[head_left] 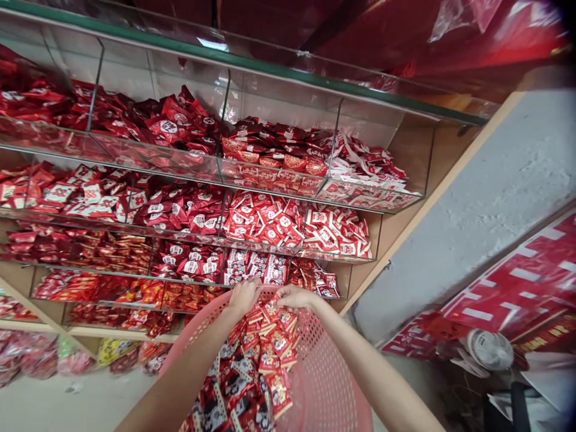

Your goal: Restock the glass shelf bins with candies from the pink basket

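A pink perforated plastic basket (pixel 335 384) stands before me, tilted against the lower shelves. Inside it lie many small sealed packets, red-and-cream ones (pixel 270 354) along the middle and dark red-and-black ones (pixel 238 384) to the left. My left hand (pixel 244 297) is closed over the far rim, its fingertips partly hidden behind it. Just to its right, inside the same rim, my right hand (pixel 294 298) has its fingers curled on a red packet (pixel 272 306) at the top of the pile.
Glass-fronted shelves (pixel 270 186) hold rows of red packets in divided compartments. Bagged goods (pixel 119 351) lie on the floor at lower left. A grey wall (pixel 454 222) is at right, with a white fan (pixel 488 349) and red patterned sheets (pixel 517 282) beside it.
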A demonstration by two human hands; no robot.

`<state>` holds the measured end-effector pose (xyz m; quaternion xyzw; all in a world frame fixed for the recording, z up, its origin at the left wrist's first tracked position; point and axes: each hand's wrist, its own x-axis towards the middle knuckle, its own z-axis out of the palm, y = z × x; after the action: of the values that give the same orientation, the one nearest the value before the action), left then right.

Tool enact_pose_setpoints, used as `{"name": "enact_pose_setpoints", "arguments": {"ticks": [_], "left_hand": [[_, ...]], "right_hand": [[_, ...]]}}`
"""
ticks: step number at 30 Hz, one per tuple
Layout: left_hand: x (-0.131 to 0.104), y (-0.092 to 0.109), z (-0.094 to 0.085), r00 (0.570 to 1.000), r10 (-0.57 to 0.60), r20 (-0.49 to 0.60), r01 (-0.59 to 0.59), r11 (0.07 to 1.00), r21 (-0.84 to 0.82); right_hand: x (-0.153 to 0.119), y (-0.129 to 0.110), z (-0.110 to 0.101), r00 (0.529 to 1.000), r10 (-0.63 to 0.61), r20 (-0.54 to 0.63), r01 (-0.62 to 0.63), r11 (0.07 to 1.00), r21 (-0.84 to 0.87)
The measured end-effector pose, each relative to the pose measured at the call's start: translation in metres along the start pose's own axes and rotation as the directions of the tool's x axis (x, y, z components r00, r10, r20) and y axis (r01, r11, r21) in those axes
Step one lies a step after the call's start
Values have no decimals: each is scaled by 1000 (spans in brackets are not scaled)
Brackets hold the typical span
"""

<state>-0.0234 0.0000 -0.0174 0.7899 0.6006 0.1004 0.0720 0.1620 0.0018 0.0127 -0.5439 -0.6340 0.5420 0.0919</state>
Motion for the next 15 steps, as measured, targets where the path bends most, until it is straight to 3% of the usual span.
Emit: {"name": "enact_pose_setpoints", "arguments": {"ticks": [7, 15], "left_hand": [[0, 0, 5, 1000, -12, -15, 12, 1000, 13], [1, -1, 6, 1000, -8, -9, 8, 1000, 6]], "right_hand": [[24, -7, 15, 994, -47, -96, 54, 996, 75], [26, 2, 32, 978, -84, -192, 119, 976, 184]]}}
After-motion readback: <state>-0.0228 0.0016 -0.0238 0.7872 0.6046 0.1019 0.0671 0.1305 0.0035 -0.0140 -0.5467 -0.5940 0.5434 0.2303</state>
